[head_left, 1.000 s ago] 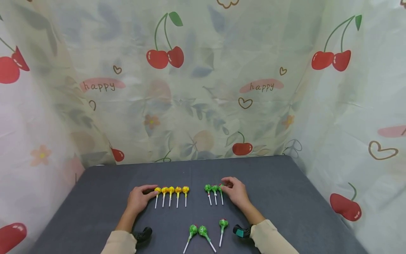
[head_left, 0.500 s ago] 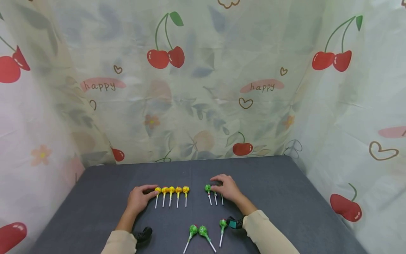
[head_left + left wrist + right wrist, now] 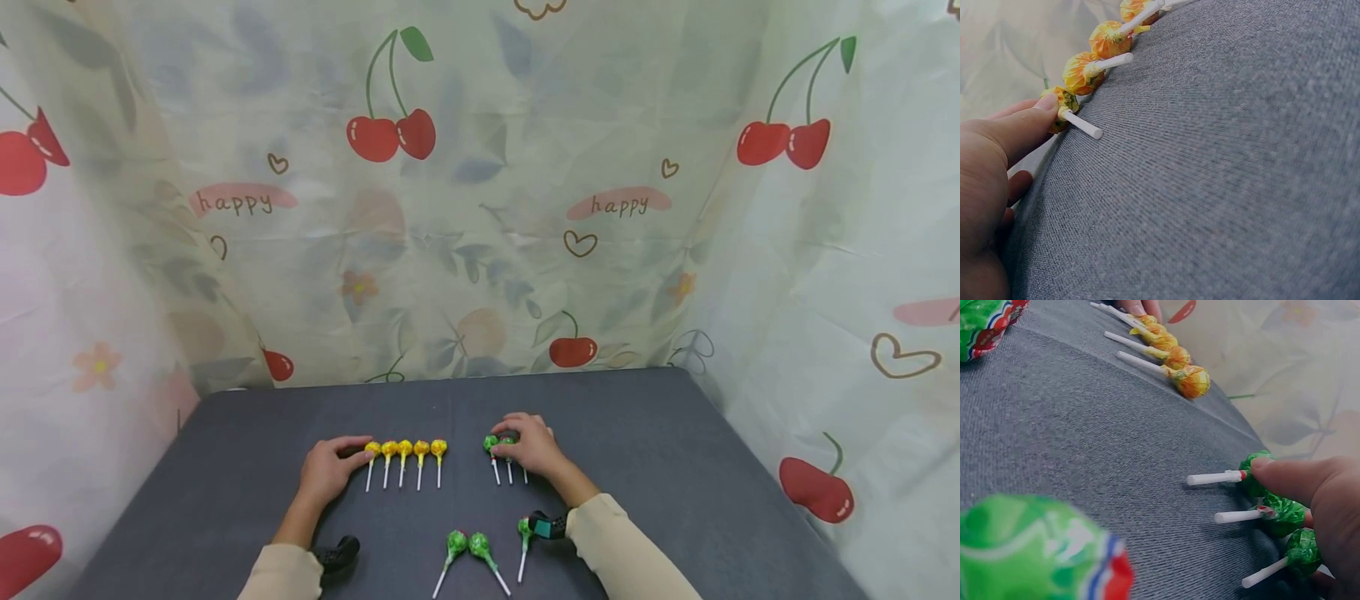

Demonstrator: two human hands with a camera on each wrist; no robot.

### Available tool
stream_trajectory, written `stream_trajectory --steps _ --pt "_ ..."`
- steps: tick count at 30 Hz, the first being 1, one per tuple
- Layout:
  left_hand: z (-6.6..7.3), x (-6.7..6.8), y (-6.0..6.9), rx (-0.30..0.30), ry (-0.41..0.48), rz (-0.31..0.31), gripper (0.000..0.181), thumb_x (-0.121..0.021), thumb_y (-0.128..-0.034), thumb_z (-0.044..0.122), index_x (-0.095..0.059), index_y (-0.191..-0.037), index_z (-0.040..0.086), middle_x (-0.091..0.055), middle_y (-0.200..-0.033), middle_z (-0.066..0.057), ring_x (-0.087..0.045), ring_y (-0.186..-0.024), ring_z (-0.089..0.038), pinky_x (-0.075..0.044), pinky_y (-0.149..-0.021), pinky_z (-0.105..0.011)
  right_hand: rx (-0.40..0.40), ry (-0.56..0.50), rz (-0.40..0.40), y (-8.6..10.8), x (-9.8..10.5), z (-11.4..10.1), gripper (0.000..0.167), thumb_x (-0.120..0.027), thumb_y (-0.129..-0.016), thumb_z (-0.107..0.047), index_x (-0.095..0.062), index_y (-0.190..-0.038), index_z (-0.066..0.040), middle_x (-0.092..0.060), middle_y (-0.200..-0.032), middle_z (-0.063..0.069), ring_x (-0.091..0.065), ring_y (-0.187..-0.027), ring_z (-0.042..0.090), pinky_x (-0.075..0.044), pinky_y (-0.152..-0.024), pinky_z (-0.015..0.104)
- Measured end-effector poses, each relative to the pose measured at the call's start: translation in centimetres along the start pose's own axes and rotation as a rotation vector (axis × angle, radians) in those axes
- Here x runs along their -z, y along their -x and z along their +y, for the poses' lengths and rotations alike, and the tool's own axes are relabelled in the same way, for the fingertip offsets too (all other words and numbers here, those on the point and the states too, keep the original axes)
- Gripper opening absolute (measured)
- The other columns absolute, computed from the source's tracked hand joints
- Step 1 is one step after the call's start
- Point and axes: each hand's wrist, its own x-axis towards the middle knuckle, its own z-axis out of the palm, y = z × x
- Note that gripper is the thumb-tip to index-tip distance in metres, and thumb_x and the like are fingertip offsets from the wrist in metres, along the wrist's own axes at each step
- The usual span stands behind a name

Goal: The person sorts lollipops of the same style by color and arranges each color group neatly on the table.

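1. Grey bench (image 3: 637,433), cherry-print curtain (image 3: 480,108) behind it.
2. Left fingers (image 3: 1027,125) are pinching the end yellow lolly (image 3: 1071,117), four more yellows (image 3: 405,449) lined up to their right.
3. Right fingers (image 3: 1294,477) have the inner green lolly (image 3: 1230,477) pinched, two more greens (image 3: 1282,514) just to their right.
4. Three loose greens (image 3: 457,543) lie well apart from both sets of fingers, on the near side.
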Motion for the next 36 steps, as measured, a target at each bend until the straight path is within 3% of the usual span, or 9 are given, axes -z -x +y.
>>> stream_trajectory --steps 9,16,24,30,36 --pt "0.02 -0.06 -0.05 -0.002 0.002 -0.001 0.029 -0.076 -0.0861 0.027 -0.075 -0.112 0.015 -0.069 -0.116 -0.011 -0.058 -0.113 -0.036 -0.041 -0.097 -0.056 0.075 0.02 0.077 0.53 -0.19 -0.04 0.025 -0.079 -0.081 -0.035 -0.076 -0.099 -0.019 -0.064 -0.118 0.01 -0.05 -0.108 0.037 -0.035 -0.079 0.057" --pt "0.07 -0.01 0.05 -0.005 0.004 -0.001 0.03 -0.076 -0.0852 0.028 -0.076 -0.111 0.015 -0.069 -0.115 -0.012 -0.058 -0.112 -0.036 -0.041 -0.096 -0.056 -0.015 0.023 0.055 0.1 -0.47 -0.02 0.02 -0.082 -0.078 -0.031 -0.076 -0.094 -0.021 -0.064 -0.121 0.009 -0.049 -0.113 0.036 -0.034 -0.084 0.058" --pt "0.15 0.07 -0.1 -0.013 0.005 0.002 0.031 -0.076 -0.086 0.029 -0.075 -0.113 0.014 -0.068 -0.116 -0.012 -0.058 -0.112 -0.036 -0.041 -0.096 -0.056 -0.043 0.025 0.062 -0.07 -0.47 -0.13 0.019 -0.082 -0.078 -0.033 -0.075 -0.092 -0.023 -0.063 -0.121 0.006 -0.049 -0.114 0.034 -0.035 -0.085 0.056" --pt "0.19 0.09 -0.01 -0.017 0.005 0.005 0.03 -0.076 -0.0862 0.028 -0.075 -0.112 0.014 -0.068 -0.116 -0.012 -0.058 -0.113 -0.036 -0.041 -0.097 -0.056 -0.075 -0.04 0.056 -0.12 -0.01 -0.29 0.022 -0.081 -0.079 -0.031 -0.075 -0.096 -0.02 -0.065 -0.115 0.005 -0.05 -0.109 0.031 -0.035 -0.089 0.056" --pt "0.1 0.03 0.16 -0.012 0.002 0.006 0.029 -0.076 -0.0859 0.028 -0.075 -0.112 0.014 -0.069 -0.116 -0.012 -0.058 -0.113 -0.036 -0.041 -0.097 -0.056 -0.041 -0.059 0.088 0.21 0.46 -0.73 0.027 -0.08 -0.08 -0.029 -0.073 -0.102 -0.016 -0.065 -0.115 0.007 -0.052 -0.107 0.031 -0.039 -0.093 0.053"
